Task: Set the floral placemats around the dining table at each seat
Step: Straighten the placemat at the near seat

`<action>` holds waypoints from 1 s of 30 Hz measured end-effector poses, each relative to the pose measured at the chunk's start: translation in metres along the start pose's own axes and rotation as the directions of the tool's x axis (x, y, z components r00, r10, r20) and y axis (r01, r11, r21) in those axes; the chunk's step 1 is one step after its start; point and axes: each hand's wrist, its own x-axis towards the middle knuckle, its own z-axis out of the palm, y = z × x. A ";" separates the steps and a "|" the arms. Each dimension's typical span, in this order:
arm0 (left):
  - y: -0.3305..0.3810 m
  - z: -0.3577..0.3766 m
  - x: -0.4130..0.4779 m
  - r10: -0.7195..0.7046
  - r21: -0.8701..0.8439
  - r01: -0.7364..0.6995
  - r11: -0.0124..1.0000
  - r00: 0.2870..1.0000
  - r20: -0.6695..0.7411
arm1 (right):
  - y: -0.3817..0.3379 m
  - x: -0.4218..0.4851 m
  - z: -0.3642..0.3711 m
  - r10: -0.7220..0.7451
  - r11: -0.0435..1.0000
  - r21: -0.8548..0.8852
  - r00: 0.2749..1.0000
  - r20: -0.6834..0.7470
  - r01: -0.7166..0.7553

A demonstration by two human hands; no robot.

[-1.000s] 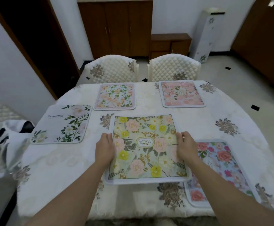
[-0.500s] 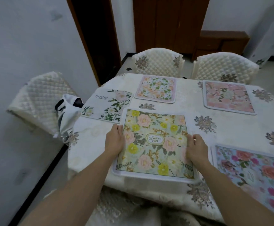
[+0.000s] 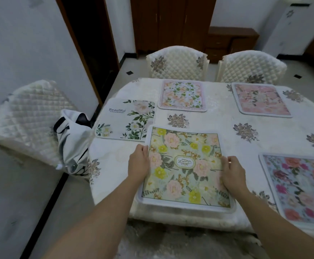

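The yellow floral placemat (image 3: 186,167) lies at the near edge of the bench (image 3: 227,128), right in front of you, its near border just over the lip of the cloth. Its far left corner touches or slightly overlaps the near corner of the white "Beautiful" placemat (image 3: 126,119).

Your left hand (image 3: 139,163) grips the mat's left edge and your right hand (image 3: 233,171) grips its right edge. The fingers of both are curled onto the border.

The mat's long axis appears to run away from you, toward the middle of the bench, with the far end swung slightly left, so it does not sit square to the bench edge. The oval "GARDEN" label at its centre reads sideways from where you stand.

Four mats are already down. The peach-and-green placemat (image 3: 182,95) and the pink placemat (image 3: 260,100) sit before the two far chairs (image 3: 177,61). The white one sits at the left end, toward the side chair (image 3: 27,116) with the bag (image 3: 73,143) beside it. The rose placemat (image 3: 298,187) lies on your right at the near side.

I judge this fifth mat nearly placed. What is left is to square it, clear the overlap and let go. You cannot tell from here whether any seat past the right edge lacks one.
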 end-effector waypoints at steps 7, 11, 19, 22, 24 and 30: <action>-0.023 0.007 0.022 -0.016 0.002 0.016 1.000 0.998 0.062 | 0.003 0.006 0.026 0.036 0.998 -0.041 0.999 -0.013 -0.036; -0.037 0.019 0.028 -0.028 0.027 0.025 0.999 0.992 0.124 | 0.018 0.010 0.041 0.086 0.996 -0.038 0.996 0.000 -0.086; -0.062 0.046 0.032 -0.104 0.100 0.086 0.991 0.976 0.189 | 0.053 0.013 0.061 0.170 0.984 -0.060 0.984 0.057 -0.167; -0.068 0.051 0.033 -0.151 0.114 0.131 0.985 0.972 0.181 | 0.060 0.012 0.065 0.194 0.980 -0.068 0.978 0.075 -0.189; -0.069 0.054 0.034 -0.182 0.117 0.164 0.979 0.970 0.162 | 0.063 0.012 0.066 0.204 0.977 -0.082 0.975 0.090 -0.197; -0.069 0.056 0.035 -0.184 0.120 0.171 0.978 0.977 0.103 | 0.066 0.021 0.067 0.211 0.971 -0.143 0.966 0.151 -0.189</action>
